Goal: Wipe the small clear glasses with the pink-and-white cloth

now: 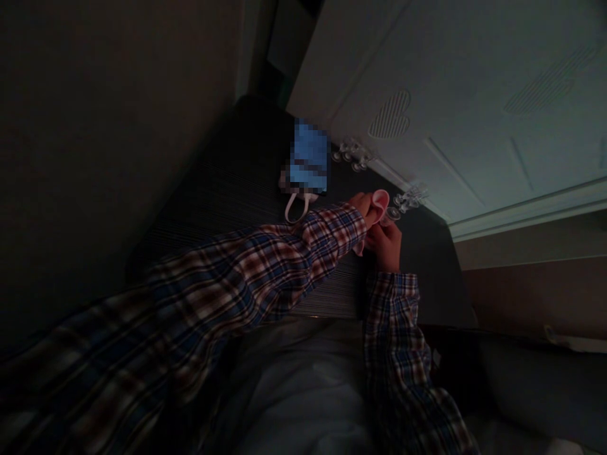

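Observation:
In the head view, my left hand (363,203) is closed around a soft-looking pink object (380,200) with a curled, rounded rim; its kind is unclear in the dim light. My right hand (387,245) is just below, nearly touching the left, its fingers bent together in a pinch. What sits between those fingers is mostly hidden. A further pink piece (359,249) shows under my left wrist; whether it joins the upper part cannot be seen. Right beside the pink rim is a small clear round piece (393,213).
Clear glass-like pieces (355,153) stand against the white heart-patterned panel (455,126), with another clear cluster (411,196) farther right. A blurred lit blue screen (310,155) rests on the dark table (203,196), a pale loop strap (294,212) in front. A wall rises left.

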`<act>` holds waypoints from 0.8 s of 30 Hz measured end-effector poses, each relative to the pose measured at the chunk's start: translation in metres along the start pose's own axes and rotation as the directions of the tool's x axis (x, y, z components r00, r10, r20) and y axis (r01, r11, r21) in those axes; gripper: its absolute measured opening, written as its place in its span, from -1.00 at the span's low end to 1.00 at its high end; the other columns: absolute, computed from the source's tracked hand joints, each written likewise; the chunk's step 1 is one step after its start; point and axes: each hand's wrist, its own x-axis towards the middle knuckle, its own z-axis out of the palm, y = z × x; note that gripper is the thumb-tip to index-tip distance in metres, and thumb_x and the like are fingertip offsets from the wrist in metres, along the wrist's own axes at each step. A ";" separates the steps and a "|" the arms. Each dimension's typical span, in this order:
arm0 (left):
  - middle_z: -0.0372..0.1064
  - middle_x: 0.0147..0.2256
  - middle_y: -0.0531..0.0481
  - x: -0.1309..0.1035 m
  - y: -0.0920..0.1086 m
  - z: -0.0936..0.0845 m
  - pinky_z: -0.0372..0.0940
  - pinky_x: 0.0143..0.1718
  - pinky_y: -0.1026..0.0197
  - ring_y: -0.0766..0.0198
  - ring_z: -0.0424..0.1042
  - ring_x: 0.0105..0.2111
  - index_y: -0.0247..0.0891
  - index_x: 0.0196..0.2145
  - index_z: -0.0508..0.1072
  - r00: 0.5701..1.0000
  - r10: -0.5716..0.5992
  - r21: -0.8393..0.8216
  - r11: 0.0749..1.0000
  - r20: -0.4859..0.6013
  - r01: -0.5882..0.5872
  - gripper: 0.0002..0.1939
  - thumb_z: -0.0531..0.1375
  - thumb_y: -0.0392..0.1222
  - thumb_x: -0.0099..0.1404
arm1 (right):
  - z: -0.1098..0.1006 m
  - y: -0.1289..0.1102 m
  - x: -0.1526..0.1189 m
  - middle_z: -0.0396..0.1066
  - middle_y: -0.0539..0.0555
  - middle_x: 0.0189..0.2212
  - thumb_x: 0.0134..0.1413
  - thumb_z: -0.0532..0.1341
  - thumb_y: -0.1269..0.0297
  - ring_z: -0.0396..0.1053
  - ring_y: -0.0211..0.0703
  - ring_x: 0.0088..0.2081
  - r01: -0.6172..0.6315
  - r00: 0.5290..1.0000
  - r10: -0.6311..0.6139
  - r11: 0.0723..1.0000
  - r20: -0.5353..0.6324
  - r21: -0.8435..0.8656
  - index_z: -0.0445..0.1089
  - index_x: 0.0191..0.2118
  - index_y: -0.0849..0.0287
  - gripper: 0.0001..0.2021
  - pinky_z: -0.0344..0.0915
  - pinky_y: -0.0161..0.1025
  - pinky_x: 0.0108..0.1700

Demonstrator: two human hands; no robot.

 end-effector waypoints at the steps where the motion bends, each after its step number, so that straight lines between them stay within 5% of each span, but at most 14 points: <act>1: 0.28 -0.20 -0.08 0.000 0.000 0.000 0.21 -0.10 0.27 0.25 0.30 -0.16 -0.33 -0.13 0.31 1.000 0.000 -0.001 1.000 0.003 0.000 -0.72 -0.01 -0.14 0.28 | 0.000 0.000 0.000 0.37 -0.03 -0.45 -0.11 0.19 0.12 0.28 -0.34 -0.47 0.001 1.000 -0.001 1.000 -0.002 0.001 0.35 -0.33 0.17 -0.75 0.25 -0.34 -0.39; 24: 0.27 -0.20 -0.05 -0.003 0.004 -0.002 0.19 -0.16 0.33 0.28 0.29 -0.17 -0.32 -0.16 0.32 1.000 0.004 -0.033 0.999 -0.013 -0.005 -0.78 0.01 -0.20 0.29 | -0.001 0.000 0.001 0.39 -0.02 -0.45 -0.12 0.18 0.09 0.31 -0.31 -0.46 -0.009 1.000 0.008 0.999 -0.015 -0.033 0.33 -0.35 0.16 -0.75 0.25 -0.31 -0.40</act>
